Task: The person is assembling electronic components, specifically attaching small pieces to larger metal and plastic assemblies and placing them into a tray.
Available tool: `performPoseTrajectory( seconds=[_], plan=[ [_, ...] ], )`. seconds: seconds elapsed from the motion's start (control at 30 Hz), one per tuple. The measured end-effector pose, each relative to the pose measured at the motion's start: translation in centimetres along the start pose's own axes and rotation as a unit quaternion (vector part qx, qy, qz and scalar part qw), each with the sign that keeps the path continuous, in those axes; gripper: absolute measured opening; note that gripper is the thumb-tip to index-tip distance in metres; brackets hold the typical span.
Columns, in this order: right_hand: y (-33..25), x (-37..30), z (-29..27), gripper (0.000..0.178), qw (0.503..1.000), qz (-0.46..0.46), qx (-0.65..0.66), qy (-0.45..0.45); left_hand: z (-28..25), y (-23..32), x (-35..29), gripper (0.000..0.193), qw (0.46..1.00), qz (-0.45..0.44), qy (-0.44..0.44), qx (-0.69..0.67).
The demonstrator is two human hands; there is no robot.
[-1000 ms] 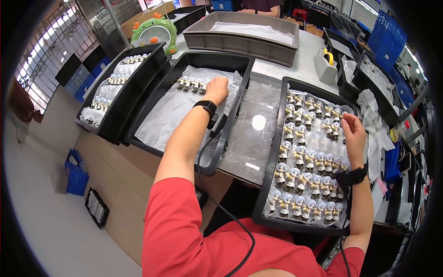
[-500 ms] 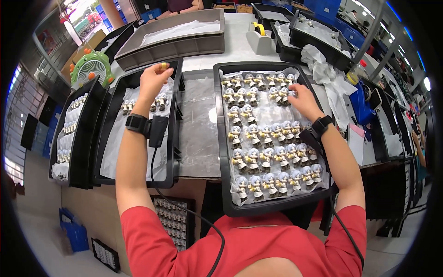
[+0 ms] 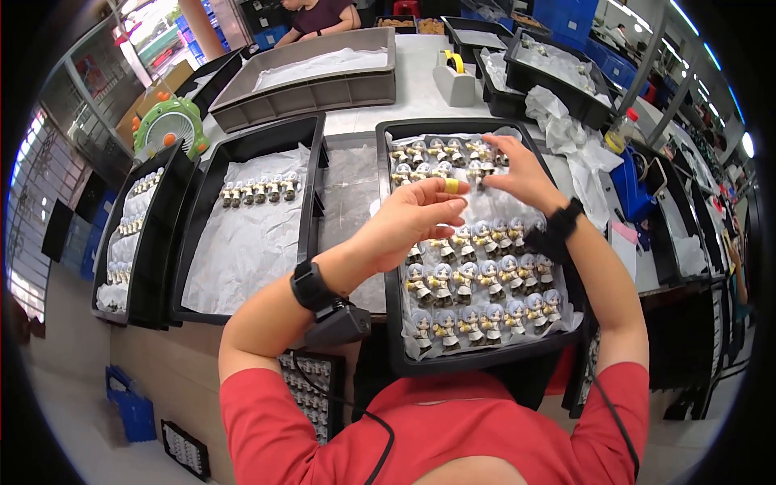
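Observation:
Rows of small figurines (image 3: pixel 491 279) with pale hair and white-and-gold clothes lie on white lining in the black tray (image 3: pixel 396 323) before me. My right hand (image 3: pixel 525 174) is at its upper right, thumb and fingers closed round a figurine (image 3: pixel 482 170) in the second row; how many it grips I cannot make out. My left hand (image 3: pixel 412 218) hovers over the tray's left side, empty, thumb apart from the curled fingers, yellow tape on one finger. It hides part of the middle rows. A second black tray (image 3: pixel 311 218), to the left, holds one row of similar figurines (image 3: pixel 259 189).
A narrower black tray (image 3: pixel 153 267) of figurines stands at far left, near a green fan (image 3: pixel 171 129). Behind are a grey-brown bin (image 3: pixel 315 95), a tape dispenser (image 3: pixel 454 85) and crumpled white sheets (image 3: pixel 558 121). A person (image 3: pixel 323 16) sits across the table.
My left hand has moved right, from the left tray to above the right tray. My right hand has shifted slightly left with the figurine at its fingertips. The left tray's row is now uncovered.

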State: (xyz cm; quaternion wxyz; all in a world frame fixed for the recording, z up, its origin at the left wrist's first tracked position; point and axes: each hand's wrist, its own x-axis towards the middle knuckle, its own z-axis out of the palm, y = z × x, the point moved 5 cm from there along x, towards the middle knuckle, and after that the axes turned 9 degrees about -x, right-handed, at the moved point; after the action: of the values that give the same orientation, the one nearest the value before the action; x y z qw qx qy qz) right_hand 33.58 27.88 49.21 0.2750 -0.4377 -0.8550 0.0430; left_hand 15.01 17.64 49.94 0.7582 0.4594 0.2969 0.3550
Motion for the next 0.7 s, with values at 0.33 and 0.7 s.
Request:
performPoseTrajectory(
  seconds=[0.33,0.7],
  plan=[
    [-10.2,-3.5,-2.1,0.074,0.97,-0.123,0.194,0.079,-0.2,0.1,0.3,0.044,0.979,0.16,-0.048,-0.118],
    [-9.3,-3.6,-0.6,0.072,0.968,-0.125,0.217,0.019,-1.0,-1.5,0.4,0.046,0.987,0.12,0.027,-0.1]
  ],
)
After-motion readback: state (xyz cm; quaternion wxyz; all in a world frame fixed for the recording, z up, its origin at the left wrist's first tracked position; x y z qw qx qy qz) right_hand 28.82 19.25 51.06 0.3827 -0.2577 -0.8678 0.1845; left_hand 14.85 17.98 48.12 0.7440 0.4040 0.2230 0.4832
